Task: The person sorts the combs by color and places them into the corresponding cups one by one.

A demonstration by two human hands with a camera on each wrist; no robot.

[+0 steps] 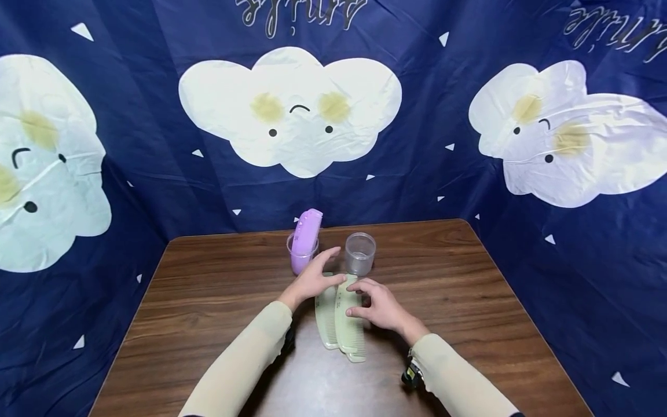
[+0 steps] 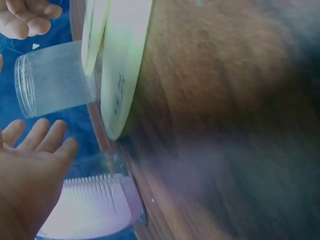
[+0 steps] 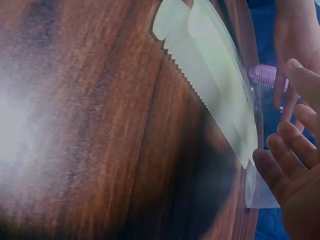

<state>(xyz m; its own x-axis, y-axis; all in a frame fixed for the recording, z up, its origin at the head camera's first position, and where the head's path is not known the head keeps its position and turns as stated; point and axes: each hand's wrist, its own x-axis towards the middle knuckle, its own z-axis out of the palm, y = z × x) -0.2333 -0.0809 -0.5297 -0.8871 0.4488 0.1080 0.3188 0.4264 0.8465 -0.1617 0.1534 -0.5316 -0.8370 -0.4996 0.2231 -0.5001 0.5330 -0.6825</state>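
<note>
Pale green combs lie overlapping on the table, teeth toward the right in the head view. Over their far end is my left hand, fingers extended and thumb pointing across the combs. My right hand hovers at their right side, fingers spread and slightly bent, the thumb over the comb teeth. In the left wrist view a gap shows between the left hand and the green combs. From the right wrist view, the right hand's fingers are loosely spread beside the combs' far end. Neither hand grips anything.
Behind the left hand, a clear cup holds a purple comb standing tilted. A second clear cup stands to its right, beyond the green combs. Blue cloth with clouds hangs around the brown wooden table.
</note>
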